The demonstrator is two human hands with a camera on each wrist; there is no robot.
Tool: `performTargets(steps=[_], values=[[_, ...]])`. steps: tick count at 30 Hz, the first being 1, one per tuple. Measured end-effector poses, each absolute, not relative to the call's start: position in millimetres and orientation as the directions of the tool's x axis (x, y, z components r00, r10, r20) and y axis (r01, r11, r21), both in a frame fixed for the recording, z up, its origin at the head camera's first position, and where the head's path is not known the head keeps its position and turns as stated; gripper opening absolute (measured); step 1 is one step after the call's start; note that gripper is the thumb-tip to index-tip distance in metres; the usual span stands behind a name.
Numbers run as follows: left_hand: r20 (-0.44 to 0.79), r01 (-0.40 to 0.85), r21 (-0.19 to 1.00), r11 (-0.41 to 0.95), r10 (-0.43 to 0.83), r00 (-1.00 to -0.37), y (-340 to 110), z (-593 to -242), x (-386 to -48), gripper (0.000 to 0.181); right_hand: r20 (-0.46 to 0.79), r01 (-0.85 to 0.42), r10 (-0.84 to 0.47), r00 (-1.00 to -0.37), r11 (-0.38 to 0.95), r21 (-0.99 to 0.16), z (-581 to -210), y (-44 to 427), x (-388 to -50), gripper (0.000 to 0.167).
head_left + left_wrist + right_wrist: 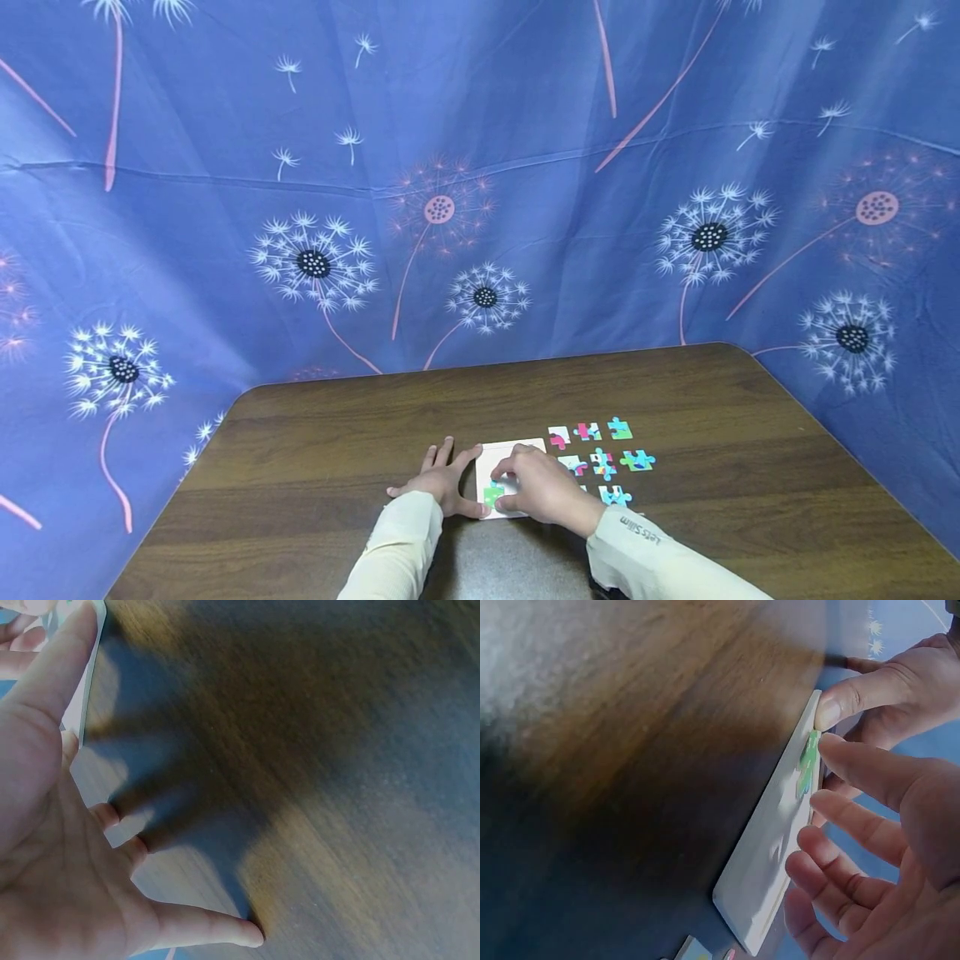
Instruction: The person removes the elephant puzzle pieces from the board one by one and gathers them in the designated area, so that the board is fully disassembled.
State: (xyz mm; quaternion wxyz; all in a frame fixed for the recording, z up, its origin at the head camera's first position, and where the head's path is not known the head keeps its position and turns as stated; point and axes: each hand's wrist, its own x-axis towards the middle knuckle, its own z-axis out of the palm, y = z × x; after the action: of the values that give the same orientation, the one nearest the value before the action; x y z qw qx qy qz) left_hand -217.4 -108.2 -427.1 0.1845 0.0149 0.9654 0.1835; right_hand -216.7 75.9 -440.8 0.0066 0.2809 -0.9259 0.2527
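A white puzzle tray (495, 454) lies flat on the table, with a green puzzle piece (491, 497) in its near left corner. My left hand (442, 483) rests at the tray's left side with fingers spread, its thumb on the near left corner and its index fingertip by the far left corner. My right hand (546, 487) is over the tray. In the right wrist view its thumb and index fingertips pinch the green piece (808, 761) from two ends, while the other fingers curl loosely. The right hand hides part of the tray in the head view.
Several loose puzzle pieces (603, 464) lie in rough rows right of the tray, the nearest partly behind the right wrist. The brown wooden table (337, 433) reaches back to a blue curtain (525, 167) with dandelion prints.
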Motion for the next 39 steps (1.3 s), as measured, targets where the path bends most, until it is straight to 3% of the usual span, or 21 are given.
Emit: performTargets(steps=[19,39], values=[[-0.37,-0.036,0.337,0.941,0.097,-0.924,-105.5,-429.5,-219.7,0.092,0.159,-0.558,-0.548,-0.821,0.712,-0.425,-444.3,72.7,-223.3,0.031],[-0.357,-0.044,0.336,0.941,0.084,-0.93,-106.8,-434.4,-221.0,0.092,0.171,-0.488,-0.458,-0.872,0.794,-0.363,-440.4,82.6,-229.8,0.036]])
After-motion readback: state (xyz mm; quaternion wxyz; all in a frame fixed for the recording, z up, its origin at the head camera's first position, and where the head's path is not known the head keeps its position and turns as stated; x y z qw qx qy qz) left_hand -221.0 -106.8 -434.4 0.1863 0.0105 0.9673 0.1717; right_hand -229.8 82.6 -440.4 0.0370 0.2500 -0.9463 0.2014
